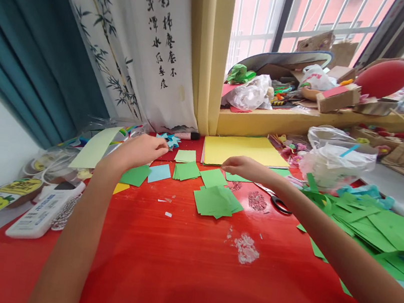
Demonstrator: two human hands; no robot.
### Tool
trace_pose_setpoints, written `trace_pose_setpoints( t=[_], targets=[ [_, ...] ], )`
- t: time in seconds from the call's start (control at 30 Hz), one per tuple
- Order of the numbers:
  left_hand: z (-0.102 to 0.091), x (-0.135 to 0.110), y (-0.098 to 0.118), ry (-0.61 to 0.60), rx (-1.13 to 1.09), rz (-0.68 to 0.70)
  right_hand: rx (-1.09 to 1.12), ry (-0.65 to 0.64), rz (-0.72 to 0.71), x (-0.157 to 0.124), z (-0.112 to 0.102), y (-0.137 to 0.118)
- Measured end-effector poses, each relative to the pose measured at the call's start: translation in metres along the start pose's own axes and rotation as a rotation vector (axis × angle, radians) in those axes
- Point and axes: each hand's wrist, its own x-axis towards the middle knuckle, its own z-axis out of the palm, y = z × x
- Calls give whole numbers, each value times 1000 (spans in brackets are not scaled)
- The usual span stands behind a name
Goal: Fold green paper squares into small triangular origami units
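My left hand (144,149) is over the left side of the papers, its fingers curled together. Just beyond its fingertips lie folded blue paper pieces (171,140). Below it are a green square (135,175) and a light blue square (160,173). My right hand (241,165) has its fingers bent and pressed together, near the front edge of a yellow paper stack (243,150). Whatever either hand may hold is hidden. Between the hands lie a small fanned pile of green squares (187,170), a pale green square (185,156) and a larger green pile (217,202).
Black-handled scissors (280,205) lie beneath my right forearm. Green paper strips (373,227) heap at the right, before a plastic-wrapped tub (337,161). A white bottle (43,211) lies at the left. Clear scraps (247,249) dot the red table (154,266).
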Motion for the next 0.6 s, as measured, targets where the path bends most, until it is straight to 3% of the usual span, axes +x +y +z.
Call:
trace_pose_setpoints(
  t=[0.13,0.27,0.43,0.6],
  targets=[
    [28,31,-47,-179,73,-169,-101,-13,70,11,16,29],
    [55,44,-76,-300,90,-279,-194,5,101,16,37,43],
    [62,48,-93,-342,58,-302,-316,87,91,22,56,53],
    [60,48,-100,-289,19,-277,-347,106,91,26,63,61]
  ],
)
